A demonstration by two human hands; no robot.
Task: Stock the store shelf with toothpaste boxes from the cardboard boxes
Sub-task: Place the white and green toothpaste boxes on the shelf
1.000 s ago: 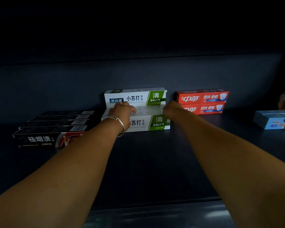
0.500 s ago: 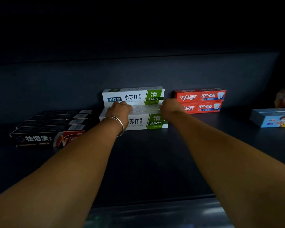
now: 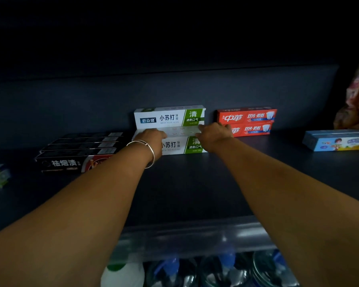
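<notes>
Both hands have stayed on the front white box (image 3: 180,145); left hand (image 3: 153,139) and right hand (image 3: 212,134) grip its ends; two white, two red boxes (image 3: 247,122).

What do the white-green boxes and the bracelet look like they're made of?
White-green boxes: printed cardboard, likely with a slight sheen; sharp folded edges and an end flap sticking out at the right. Bracelet: thin polished metal, silvery; it shows bright highlights.

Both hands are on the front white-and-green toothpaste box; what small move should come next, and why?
Probably let go and withdraw: the left hand and right hand rest on the front white-and-green toothpaste box, which already lies flat on the shelf against the stacked one behind.
</notes>
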